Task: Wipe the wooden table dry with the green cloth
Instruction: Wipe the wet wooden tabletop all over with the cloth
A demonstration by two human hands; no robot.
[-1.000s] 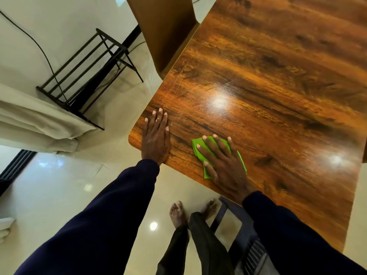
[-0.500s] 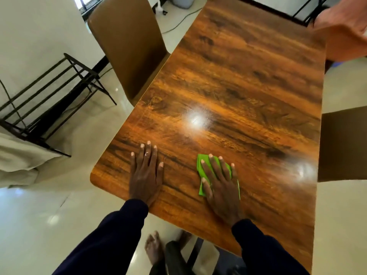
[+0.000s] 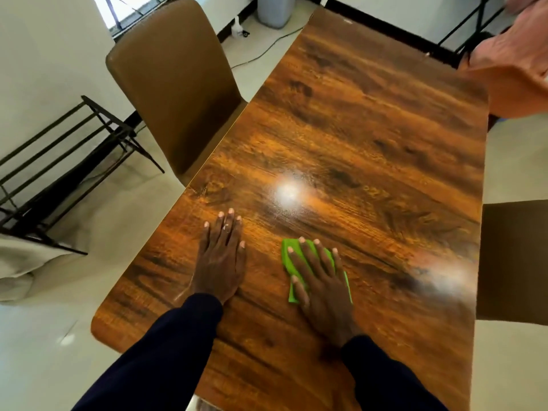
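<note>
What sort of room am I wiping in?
Likely a dining area: a wooden table with a brown padded chair beside it, glossy floor, black metal rack by the wall.

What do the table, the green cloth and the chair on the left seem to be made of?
Table: wood or wood-look laminate with a glossy finish; bold grain, bright lamp glare.
Cloth: thin soft fabric, perhaps microfibre; matte, lying flat under the right hand.
Chair: tan leather or leatherette; smooth, with a faint sheen.

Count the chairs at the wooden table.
2: a tan chair left of the wooden table, a darker chair right of it. A blurred pink shape top right may hide another.
</note>
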